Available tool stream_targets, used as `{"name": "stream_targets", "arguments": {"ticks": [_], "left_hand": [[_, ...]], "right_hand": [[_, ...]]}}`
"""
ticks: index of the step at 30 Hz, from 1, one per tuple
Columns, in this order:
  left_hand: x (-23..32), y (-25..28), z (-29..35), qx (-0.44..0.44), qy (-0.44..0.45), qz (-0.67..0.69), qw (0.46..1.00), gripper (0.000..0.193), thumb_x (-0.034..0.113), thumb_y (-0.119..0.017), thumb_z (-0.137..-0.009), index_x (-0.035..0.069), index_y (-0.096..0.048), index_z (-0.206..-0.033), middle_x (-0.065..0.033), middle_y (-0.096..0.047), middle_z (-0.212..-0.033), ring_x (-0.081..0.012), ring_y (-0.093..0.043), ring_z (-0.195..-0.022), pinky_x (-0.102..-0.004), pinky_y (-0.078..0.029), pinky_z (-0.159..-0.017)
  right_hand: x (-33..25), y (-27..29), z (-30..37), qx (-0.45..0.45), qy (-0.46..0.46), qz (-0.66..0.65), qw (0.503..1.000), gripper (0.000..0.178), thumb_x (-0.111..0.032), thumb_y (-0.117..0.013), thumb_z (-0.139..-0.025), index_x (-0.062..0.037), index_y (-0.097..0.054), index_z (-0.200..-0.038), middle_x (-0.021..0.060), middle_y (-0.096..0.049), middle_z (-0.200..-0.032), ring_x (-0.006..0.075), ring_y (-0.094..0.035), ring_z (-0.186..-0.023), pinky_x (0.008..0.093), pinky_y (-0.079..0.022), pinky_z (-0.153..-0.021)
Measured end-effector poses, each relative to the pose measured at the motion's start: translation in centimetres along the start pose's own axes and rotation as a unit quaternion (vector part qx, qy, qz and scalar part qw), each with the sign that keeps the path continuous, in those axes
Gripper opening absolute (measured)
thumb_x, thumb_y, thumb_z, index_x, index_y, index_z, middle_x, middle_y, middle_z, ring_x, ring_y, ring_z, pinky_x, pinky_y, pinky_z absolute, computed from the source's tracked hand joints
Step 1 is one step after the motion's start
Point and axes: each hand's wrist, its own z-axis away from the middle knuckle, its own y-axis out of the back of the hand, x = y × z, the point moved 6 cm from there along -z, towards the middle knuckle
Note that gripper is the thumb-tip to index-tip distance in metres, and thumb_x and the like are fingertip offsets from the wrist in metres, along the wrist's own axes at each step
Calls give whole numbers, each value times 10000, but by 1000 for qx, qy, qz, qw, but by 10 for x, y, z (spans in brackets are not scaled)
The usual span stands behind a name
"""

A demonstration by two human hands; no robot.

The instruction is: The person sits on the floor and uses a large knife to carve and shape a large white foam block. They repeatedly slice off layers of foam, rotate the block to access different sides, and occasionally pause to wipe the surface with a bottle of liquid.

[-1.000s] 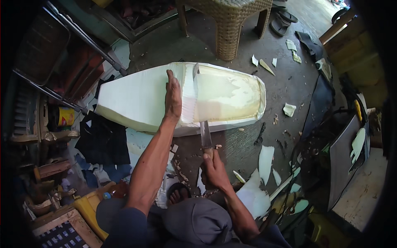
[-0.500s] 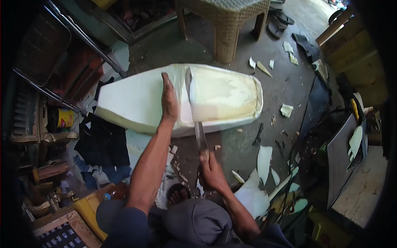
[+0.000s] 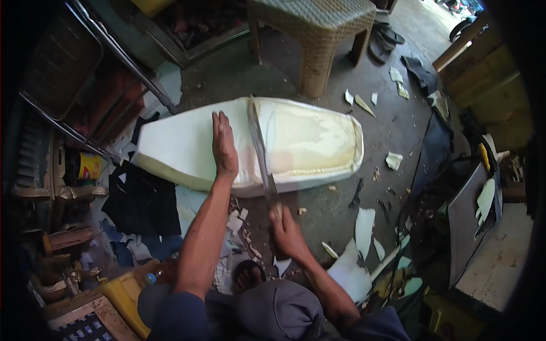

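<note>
A long cream-white foam block (image 3: 313,133), shaped like a motorcycle seat, lies crosswise on the floor in front of me. Its left part is smooth and pale, its right part yellowed and recessed with a raised rim. My right hand (image 3: 289,233) is closed round the handle of a long-bladed knife (image 3: 261,148). The blade lies across the foam at the step between the two parts, tip toward the far edge. My left hand (image 3: 225,146) rests on the pale part, just left of the blade, with fingers stretched out and held together.
A woven-pattern plastic stool (image 3: 314,57) stands beyond the foam, with sandals (image 3: 382,48) to its right. Foam scraps (image 3: 365,230) litter the floor at right. A black sheet (image 3: 142,199) and a metal-framed chair (image 3: 122,54) are at left, a grey panel (image 3: 469,219) at right.
The knife has shifted left and farther across the foam, its blade now more slanted. My left hand has moved slightly left. The whole view has shifted a little.
</note>
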Motion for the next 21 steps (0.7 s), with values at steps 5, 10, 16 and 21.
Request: {"name": "stream_targets", "arguments": {"ticks": [5, 10, 16, 21], "left_hand": [[-17, 13, -13, 54, 28, 110, 992, 678, 427, -355, -1113, 5, -179, -1614, -219, -218, -1674, -302, -187, -1571, -431, -158, -1292], [-3, -32, -9, -127, -41, -403, 905, 687, 322, -559, -1035, 9, -299, -1588, -198, -341, -1631, -297, -309, -1526, -438, -268, -1241], [19, -174, 69, -397, -131, -623, 661, 898, 546, -668, -909, 132, -307, -1619, -207, -204, -1689, -424, -127, -1569, -665, -44, -1220], [16, -198, 74, -480, -111, -677, 547, 791, 520, -643, -944, 194, -356, -1605, -193, -261, -1673, -445, -194, -1546, -736, -153, -1165]], "right_hand": [[28, 16, 56, -40, 126, 20, 991, 386, -407, -533, -1052, -69, -489, -1233, 281, -658, -915, 505, -665, -885, 520, -495, -746], [32, 86, 113, 127, 182, 17, 975, 461, -308, -678, -978, -70, -535, -1347, 224, -720, -1064, 398, -719, -949, 442, -558, -806], [158, 201, 193, 511, 83, 222, 826, 539, -164, -713, -899, -55, -559, -1405, 207, -692, -1118, 354, -714, -944, 430, -571, -800], [217, 246, 243, 599, -24, 339, 725, 589, -212, -743, -869, -63, -562, -1409, 226, -608, -1064, 441, -596, -996, 513, -481, -891]]}}
